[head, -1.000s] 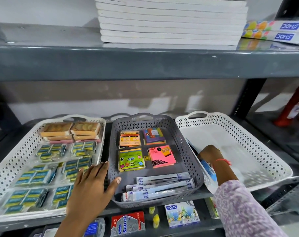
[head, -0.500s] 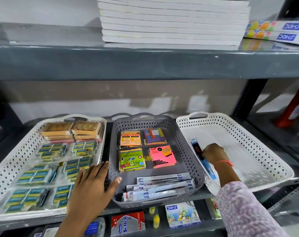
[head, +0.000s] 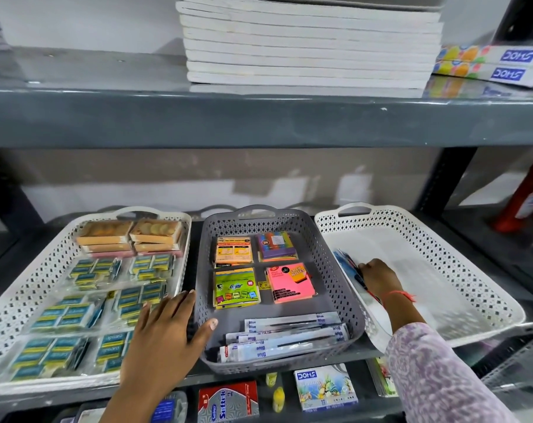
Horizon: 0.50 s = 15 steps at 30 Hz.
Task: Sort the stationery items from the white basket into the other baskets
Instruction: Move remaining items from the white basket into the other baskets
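Three baskets stand side by side on the shelf. The right white basket [head: 460,270] holds almost nothing; at its left wall my right hand [head: 378,277] grips a blue packet [head: 346,262], tilted up on edge. The grey basket [head: 335,282] in the middle holds sticky-note pads [head: 289,283] at the back and blue pen packets [head: 289,334] at the front. My left hand [head: 167,334] rests flat, fingers apart, across the grey basket's front-left corner and the left white basket [head: 24,288], which holds eraser packets [head: 66,312] and tan boxes [head: 127,235].
A grey shelf board [head: 259,117] runs overhead with a stack of white books [head: 311,44] and Doms boxes [head: 491,64]. On the shelf below lie a red Softek box [head: 228,401], a Doms box [head: 326,386] and small yellow bottles [head: 278,398]. A red object [head: 524,203] stands at right.
My right hand has lifted the blue packet off the right basket's floor and raised it along the left wall, moving slightly back. My left hand has stayed put.
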Each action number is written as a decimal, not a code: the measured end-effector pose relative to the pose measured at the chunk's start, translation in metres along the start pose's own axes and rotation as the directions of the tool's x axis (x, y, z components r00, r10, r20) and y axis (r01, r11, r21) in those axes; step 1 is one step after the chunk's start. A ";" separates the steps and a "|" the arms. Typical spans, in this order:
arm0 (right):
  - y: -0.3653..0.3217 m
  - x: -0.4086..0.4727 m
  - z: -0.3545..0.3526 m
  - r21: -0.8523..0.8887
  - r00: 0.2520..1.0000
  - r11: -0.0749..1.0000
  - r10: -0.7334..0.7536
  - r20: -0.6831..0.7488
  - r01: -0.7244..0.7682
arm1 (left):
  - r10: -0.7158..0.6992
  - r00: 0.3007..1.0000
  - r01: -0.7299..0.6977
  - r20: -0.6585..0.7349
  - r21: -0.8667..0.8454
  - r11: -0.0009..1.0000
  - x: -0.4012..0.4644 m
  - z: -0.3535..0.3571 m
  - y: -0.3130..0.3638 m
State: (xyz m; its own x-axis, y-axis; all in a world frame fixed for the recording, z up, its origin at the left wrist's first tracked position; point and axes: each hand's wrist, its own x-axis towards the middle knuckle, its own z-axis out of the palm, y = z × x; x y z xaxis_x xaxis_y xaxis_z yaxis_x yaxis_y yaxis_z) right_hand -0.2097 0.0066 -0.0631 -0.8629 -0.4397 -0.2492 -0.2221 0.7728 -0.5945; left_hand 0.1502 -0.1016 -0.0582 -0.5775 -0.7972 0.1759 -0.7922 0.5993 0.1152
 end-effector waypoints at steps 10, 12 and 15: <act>-0.001 -0.004 -0.005 0.033 0.993 0.995 -0.098 0.059 0.096 | -0.006 1.000 0.006 0.021 -0.003 1.000 0.000 -0.001 0.000; 0.001 -0.003 -0.005 0.073 0.994 0.992 -0.109 0.031 0.107 | -0.008 1.000 0.008 0.028 -0.005 1.000 0.000 -0.001 0.000; 0.001 -0.003 -0.007 0.063 0.997 0.995 -0.080 0.006 0.080 | -0.007 1.000 0.007 0.028 -0.012 1.000 0.001 -0.001 0.000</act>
State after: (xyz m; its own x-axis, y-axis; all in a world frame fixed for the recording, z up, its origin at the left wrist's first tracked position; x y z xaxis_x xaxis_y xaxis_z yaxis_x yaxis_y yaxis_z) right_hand -0.2103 0.0120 -0.0582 -0.8396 -0.5029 -0.2053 -0.2608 0.7048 -0.6597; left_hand 0.1499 -0.1019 -0.0569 -0.5775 -0.8029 0.1479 -0.7939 0.5945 0.1277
